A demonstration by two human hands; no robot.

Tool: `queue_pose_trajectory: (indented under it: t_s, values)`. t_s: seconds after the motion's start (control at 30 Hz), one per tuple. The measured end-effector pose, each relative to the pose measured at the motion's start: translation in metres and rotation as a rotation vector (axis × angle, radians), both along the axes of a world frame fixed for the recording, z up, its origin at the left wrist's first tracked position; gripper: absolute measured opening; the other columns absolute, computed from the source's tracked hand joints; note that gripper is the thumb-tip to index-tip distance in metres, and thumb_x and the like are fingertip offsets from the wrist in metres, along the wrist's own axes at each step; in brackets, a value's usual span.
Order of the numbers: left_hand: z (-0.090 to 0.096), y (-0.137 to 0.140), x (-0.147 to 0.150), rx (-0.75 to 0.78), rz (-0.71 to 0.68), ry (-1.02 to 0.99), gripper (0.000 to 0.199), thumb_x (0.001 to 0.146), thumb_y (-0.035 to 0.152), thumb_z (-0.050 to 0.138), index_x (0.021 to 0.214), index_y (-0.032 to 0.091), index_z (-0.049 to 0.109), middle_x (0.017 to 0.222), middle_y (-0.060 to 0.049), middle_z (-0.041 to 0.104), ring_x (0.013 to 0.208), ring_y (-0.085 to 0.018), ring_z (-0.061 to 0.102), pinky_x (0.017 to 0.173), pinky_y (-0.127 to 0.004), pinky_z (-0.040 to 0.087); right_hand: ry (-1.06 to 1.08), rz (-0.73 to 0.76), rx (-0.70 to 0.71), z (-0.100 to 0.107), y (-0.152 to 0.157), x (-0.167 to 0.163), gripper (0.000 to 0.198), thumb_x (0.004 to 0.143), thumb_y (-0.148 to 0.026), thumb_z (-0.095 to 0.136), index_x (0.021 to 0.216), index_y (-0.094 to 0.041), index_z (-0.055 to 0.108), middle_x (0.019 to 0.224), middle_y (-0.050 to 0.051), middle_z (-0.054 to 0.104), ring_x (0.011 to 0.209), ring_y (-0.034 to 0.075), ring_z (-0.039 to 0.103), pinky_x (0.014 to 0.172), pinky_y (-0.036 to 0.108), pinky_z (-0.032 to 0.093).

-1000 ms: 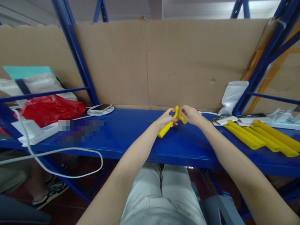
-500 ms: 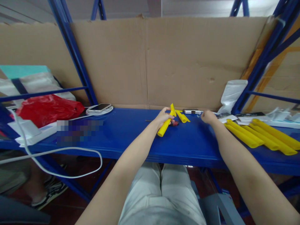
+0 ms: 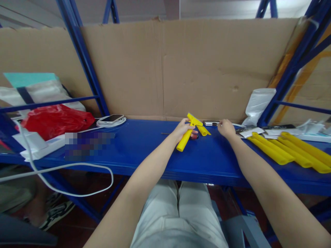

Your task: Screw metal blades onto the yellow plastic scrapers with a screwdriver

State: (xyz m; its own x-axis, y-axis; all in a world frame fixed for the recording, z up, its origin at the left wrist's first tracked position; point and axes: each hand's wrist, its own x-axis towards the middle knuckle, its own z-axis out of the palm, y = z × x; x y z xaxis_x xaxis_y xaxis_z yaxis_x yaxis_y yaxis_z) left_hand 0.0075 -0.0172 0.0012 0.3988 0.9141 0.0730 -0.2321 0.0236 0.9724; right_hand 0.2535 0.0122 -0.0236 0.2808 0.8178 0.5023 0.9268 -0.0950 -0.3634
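Observation:
My left hand [image 3: 183, 130] is closed around the tube-shaped handle of a yellow scraper [image 3: 184, 142], whose wide head points up and away from me. A screwdriver with a red and black handle [image 3: 194, 136] lies on the table under that hand, its thin shaft showing to the left. Just behind sits another yellow scraper [image 3: 203, 130]. My right hand [image 3: 227, 128] is at the back of the table with curled fingers pressed together. Whatever it pinches is too small to make out. Close to its fingertips lies a small black and white item [image 3: 211, 123].
Several yellow tubes [image 3: 297, 153] lie at the right of the blue table [image 3: 144, 148], by papers and a white plastic bag [image 3: 258, 105]. A phone [image 3: 115, 118], a red bag [image 3: 58, 120] and a white power strip [image 3: 46, 148] are at left. Cardboard [image 3: 124, 69] closes the back.
My right hand has shifted slightly left, its fingers reaching further that way. The scraper in my left hand has turned, so its head now shows more broadly.

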Motion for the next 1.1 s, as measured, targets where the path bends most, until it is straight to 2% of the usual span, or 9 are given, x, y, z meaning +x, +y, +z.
queue_pose_trajectory:
  t_s: [0.1, 0.2, 0.27, 0.4, 0.5, 0.67, 0.87, 1.0, 1.1]
  values:
    - [0.003, 0.000, 0.000, -0.024, -0.051, -0.089, 0.038, 0.078, 0.003, 0.059, 0.107, 0.022, 0.043, 0.091, -0.002, 0.063, 0.058, -0.011, 0.066, 0.043, -0.016, 0.040, 0.435, 0.189, 0.084, 0.009, 0.002, -0.015, 0.026, 0.091, -0.036, 0.043, 0.089, -0.016, 0.060, 0.097, 0.019, 0.068, 0.102, 0.030, 0.064, 0.091, 0.045, 0.050]
    - [0.005, 0.000, -0.001, -0.038, -0.122, -0.145, 0.035, 0.079, 0.005, 0.061, 0.107, 0.021, 0.047, 0.093, -0.004, 0.065, 0.061, -0.011, 0.066, 0.042, -0.016, 0.038, 0.874, 0.584, -0.023, 0.019, -0.006, -0.038, 0.045, 0.091, -0.058, 0.032, 0.087, -0.020, 0.055, 0.090, 0.016, 0.067, 0.094, 0.027, 0.066, 0.081, 0.042, 0.054]
    - [0.005, 0.000, -0.001, -0.049, -0.168, -0.160, 0.033, 0.079, 0.005, 0.059, 0.107, 0.020, 0.050, 0.092, -0.005, 0.065, 0.061, -0.011, 0.066, 0.042, -0.017, 0.039, 0.998, 0.772, -0.114, 0.026, -0.016, -0.056, 0.053, 0.087, -0.067, 0.033, 0.090, -0.019, 0.056, 0.092, 0.018, 0.067, 0.096, 0.029, 0.065, 0.079, 0.043, 0.055]
    - [0.003, 0.002, -0.001, -0.059, -0.216, -0.155, 0.035, 0.080, 0.004, 0.057, 0.112, 0.018, 0.053, 0.089, -0.006, 0.067, 0.063, -0.013, 0.067, 0.045, -0.019, 0.044, 1.130, 0.920, -0.117, 0.032, -0.035, -0.085, 0.061, 0.085, -0.071, 0.031, 0.094, -0.017, 0.058, 0.091, 0.019, 0.068, 0.099, 0.032, 0.064, 0.075, 0.045, 0.056]
    - [0.000, 0.005, 0.000, -0.046, -0.229, -0.150, 0.037, 0.081, 0.006, 0.059, 0.115, 0.018, 0.053, 0.089, -0.007, 0.068, 0.065, -0.013, 0.068, 0.047, -0.019, 0.045, 1.208, 0.943, -0.106, 0.032, -0.037, -0.092, 0.062, 0.085, -0.072, 0.029, 0.092, -0.017, 0.058, 0.087, 0.019, 0.068, 0.096, 0.033, 0.064, 0.072, 0.044, 0.057]
    - [-0.002, 0.007, 0.001, -0.054, -0.241, -0.135, 0.037, 0.082, 0.007, 0.059, 0.117, 0.016, 0.054, 0.090, -0.009, 0.069, 0.065, -0.014, 0.069, 0.049, -0.020, 0.048, 1.225, 0.891, -0.097, 0.026, -0.029, -0.092, 0.059, 0.085, -0.071, 0.031, 0.090, -0.018, 0.057, 0.082, 0.018, 0.066, 0.088, 0.032, 0.065, 0.066, 0.043, 0.057]
    - [-0.002, 0.006, 0.002, -0.072, -0.219, -0.147, 0.036, 0.082, 0.009, 0.060, 0.116, 0.016, 0.054, 0.089, -0.008, 0.069, 0.060, -0.013, 0.068, 0.047, -0.019, 0.048, 1.323, 0.815, -0.075, 0.021, -0.023, -0.094, 0.055, 0.090, -0.063, 0.028, 0.092, -0.017, 0.058, 0.087, 0.019, 0.066, 0.094, 0.031, 0.065, 0.070, 0.042, 0.059]
    - [0.001, 0.004, 0.003, -0.115, -0.095, -0.204, 0.030, 0.084, 0.004, 0.053, 0.110, 0.018, 0.052, 0.092, -0.006, 0.069, 0.058, -0.010, 0.066, 0.044, -0.016, 0.044, 1.411, 0.718, -0.052, 0.021, -0.015, -0.081, 0.059, 0.093, -0.057, 0.023, 0.109, -0.013, 0.058, 0.103, 0.021, 0.066, 0.101, 0.028, 0.065, 0.081, 0.041, 0.058]
    - [0.003, 0.002, 0.003, -0.132, 0.075, -0.227, 0.031, 0.084, 0.000, 0.048, 0.108, 0.019, 0.050, 0.099, -0.005, 0.067, 0.057, -0.008, 0.066, 0.042, -0.014, 0.040, 1.524, 0.530, -0.020, 0.024, -0.010, -0.060, 0.067, 0.097, -0.048, 0.010, 0.131, -0.007, 0.050, 0.122, 0.023, 0.059, 0.110, 0.023, 0.062, 0.088, 0.037, 0.055]
